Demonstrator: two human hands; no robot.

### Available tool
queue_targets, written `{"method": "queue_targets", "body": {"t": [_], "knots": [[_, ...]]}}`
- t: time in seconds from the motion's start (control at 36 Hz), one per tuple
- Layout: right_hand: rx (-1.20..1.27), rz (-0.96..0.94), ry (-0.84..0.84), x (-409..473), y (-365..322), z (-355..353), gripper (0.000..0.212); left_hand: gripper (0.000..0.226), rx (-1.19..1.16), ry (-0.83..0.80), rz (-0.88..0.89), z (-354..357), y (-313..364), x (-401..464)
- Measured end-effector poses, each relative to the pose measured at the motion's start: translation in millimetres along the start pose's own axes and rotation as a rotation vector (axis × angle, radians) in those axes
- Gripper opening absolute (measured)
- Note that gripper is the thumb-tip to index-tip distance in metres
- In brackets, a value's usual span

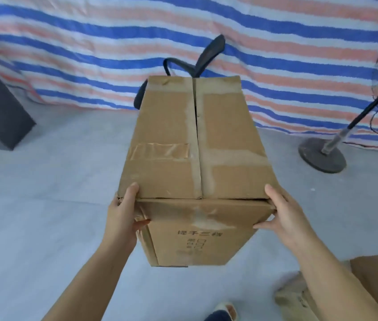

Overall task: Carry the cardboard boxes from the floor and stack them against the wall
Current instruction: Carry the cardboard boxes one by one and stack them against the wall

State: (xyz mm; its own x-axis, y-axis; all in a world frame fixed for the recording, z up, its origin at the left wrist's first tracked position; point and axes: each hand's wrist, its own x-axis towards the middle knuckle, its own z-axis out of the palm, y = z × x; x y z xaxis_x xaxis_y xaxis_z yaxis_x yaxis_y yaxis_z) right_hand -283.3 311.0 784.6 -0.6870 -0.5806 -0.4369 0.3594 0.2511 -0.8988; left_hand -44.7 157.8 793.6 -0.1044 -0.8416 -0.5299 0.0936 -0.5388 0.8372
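I have the long cardboard box held up off the grey floor, between my hands. My left hand grips its near left corner, my right hand the near right corner. Below my right forearm lies another box, blurred, perhaps two.

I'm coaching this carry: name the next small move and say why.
Probably step forward with the cardboard box toward the striped tarp wall. Left hand and right hand already grip its near corners, it looks off the floor, and the wall lies ahead.
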Motion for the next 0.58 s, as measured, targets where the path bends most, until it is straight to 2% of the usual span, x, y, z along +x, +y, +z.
{"method": "queue_targets", "body": {"t": [0.08,0.17,0.31,0.47,0.58], "knots": [[-0.065,-0.020,-0.107,-24.3,8.2,81.5,0.013,0.021,-0.057,0.098,0.036,-83.1,20.2,0.9],[-0.117,-0.031,-0.238,-49.7,15.0,162.4,0.013,0.031,-0.120,0.203,0.081,-164.1,42.4,-3.6],[-0.188,-0.018,-0.428,-87.4,30.1,284.5,0.016,0.013,-0.219,0.362,0.140,-278.6,79.8,-12.9],[-0.265,-0.014,-0.625,-118.7,47.0,409.9,0.020,0.029,-0.332,0.544,0.193,-386.7,105.7,-15.5],[-0.329,-0.027,-0.758,-128.9,56.8,483.4,0.023,0.013,-0.416,0.660,0.203,-438.0,114.6,-14.0]]}}
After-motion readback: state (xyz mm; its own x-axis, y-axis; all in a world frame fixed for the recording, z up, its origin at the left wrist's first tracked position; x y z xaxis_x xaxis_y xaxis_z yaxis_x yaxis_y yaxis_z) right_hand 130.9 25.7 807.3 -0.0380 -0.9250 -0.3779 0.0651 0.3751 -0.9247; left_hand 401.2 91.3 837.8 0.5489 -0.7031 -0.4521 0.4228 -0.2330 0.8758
